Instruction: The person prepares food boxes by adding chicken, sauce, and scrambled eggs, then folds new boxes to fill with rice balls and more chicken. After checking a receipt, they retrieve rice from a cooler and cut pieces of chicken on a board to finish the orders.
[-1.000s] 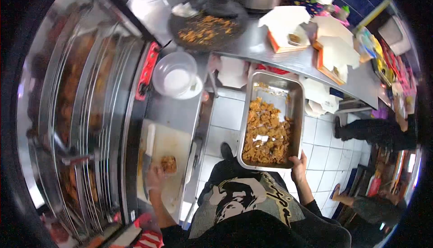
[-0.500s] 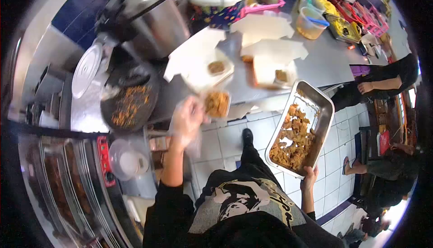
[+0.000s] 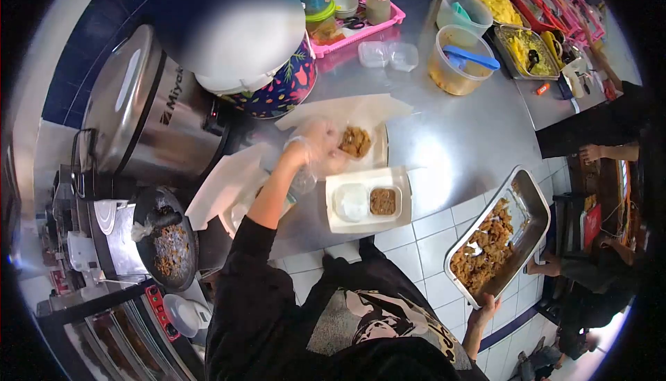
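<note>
My left hand, in a clear plastic glove and blurred, grips the left edge of a small tub of brown food inside an open paper box. Closer to me, another open box contains a white portion and a small tub of brown food. A third box lies partly behind my left forearm. My right hand holds the near end of a tilted metal tray, which carries shredded brown food.
On the metal counter stand a patterned container, a pink tray and a tub with a blue handle. A large steel cooker and a dark pan are at left. Another person's hand shows at right.
My left hand has carried the small tub forward from the counter's front edge into an open box. The view has shifted, and the tray in my right hand appears lower and farther right.
</note>
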### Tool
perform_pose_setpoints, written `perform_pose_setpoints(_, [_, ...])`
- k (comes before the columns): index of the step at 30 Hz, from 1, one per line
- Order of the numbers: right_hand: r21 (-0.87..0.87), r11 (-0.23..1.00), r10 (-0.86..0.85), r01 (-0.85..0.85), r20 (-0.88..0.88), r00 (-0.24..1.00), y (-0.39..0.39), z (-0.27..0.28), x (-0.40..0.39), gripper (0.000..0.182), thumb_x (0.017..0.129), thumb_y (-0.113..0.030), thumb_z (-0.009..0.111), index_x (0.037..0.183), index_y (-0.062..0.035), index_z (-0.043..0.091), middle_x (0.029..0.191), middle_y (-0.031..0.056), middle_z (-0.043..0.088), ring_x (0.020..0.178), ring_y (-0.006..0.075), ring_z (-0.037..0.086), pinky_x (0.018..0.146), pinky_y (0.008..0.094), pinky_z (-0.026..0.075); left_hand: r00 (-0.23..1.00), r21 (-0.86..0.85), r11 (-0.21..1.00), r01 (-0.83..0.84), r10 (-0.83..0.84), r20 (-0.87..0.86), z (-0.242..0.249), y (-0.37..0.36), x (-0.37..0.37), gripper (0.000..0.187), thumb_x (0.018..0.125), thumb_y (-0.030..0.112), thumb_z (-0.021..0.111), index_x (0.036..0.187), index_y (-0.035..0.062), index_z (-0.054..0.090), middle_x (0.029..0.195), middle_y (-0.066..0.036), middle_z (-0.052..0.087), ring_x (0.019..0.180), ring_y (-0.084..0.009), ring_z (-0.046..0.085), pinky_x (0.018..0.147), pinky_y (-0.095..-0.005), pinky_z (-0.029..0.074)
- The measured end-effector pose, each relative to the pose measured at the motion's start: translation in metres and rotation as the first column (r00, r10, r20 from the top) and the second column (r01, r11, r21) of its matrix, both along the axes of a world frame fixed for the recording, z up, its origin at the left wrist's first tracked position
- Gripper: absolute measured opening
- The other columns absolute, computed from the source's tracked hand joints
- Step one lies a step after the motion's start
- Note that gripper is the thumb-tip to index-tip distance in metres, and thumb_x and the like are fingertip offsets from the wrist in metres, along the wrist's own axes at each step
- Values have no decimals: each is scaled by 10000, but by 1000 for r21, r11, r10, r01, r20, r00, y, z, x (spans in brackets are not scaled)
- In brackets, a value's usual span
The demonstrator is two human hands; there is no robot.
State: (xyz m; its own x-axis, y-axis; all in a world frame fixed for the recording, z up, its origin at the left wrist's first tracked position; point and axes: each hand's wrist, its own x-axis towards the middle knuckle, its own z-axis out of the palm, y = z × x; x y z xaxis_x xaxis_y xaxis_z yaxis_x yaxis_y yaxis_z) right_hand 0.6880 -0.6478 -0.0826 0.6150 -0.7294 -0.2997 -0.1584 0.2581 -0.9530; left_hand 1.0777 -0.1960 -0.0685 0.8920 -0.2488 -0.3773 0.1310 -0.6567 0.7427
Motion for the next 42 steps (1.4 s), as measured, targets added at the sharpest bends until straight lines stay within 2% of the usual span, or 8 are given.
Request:
perform_pose_setpoints(10, [48,998,-33,35,-29,999,2,2,80,229,796,-73,524,1014,-57,457,798,29,544,707,133,544,634,272,467,847,-271,888,-371,205,-491,-21,-52,27,193,785,114,555,691,-55,555,616,-94,586,594,-171,612,560,-309,483])
perform_pose_setpoints(11, [63,996,-55,56,-22,998,8,3,83,237,786,-60,525,1015,-51,466,803,29,544,708,130,544,636,269,464,958,14,988,156,-147,-245,-21,-53,31,192,782,129,563,721,-52,561,647,-118,590,600,-189,612,565,-334,480])
perform_pose_setpoints(12, [74,994,-81,82,-12,997,19,12,93,246,776,-48,526,1016,-46,474,807,30,543,708,128,543,637,265,461,820,393,732,556,-559,-119,-20,-56,37,197,779,144,572,750,-50,568,679,-142,594,606,-206,613,570,-359,477])
perform_pose_setpoints(15, [57,995,-80,83,-48,996,23,12,93,301,776,-32,509,1071,-20,451,821,40,546,724,137,540,691,282,450,897,436,786,439,-410,-164,31,-55,42,197,795,185,578,817,-9,595,796,-169,605,676,-259,613,619,-391,471])
perform_pose_setpoints(17, [-187,973,92,-133,-215,972,3,-24,63,342,794,-24,489,1130,8,434,868,50,559,769,141,538,790,297,419,914,498,847,185,-335,231,38,-37,27,154,809,180,566,831,36,618,863,-167,615,749,-288,598,664,-383,462])
perform_pose_setpoints(21, [74,992,-103,103,-9,995,17,-12,84,408,764,-16,533,1160,1,438,942,52,568,816,128,542,735,254,433,715,82,995,-57,-16,698,133,-100,-33,195,787,48,593,982,35,601,904,-128,625,835,-270,606,765,-345,480])
perform_pose_setpoints(27, [-91,995,35,-31,49,998,-2,11,89,381,722,21,472,1101,45,502,938,64,578,817,122,526,733,252,430,477,17,759,651,-426,769,108,-250,-113,286,752,77,619,1029,46,553,1012,-115,547,961,-269,537,761,-365,488])
perform_pose_setpoints(42, [-95,984,151,-151,-12,988,-40,29,88,402,693,10,446,1087,62,510,936,48,557,838,123,487,755,230,397,528,166,777,608,-551,646,24,-369,-126,70,804,51,482,818,45,550,781,-136,576,715,-319,554,646,-403,469])
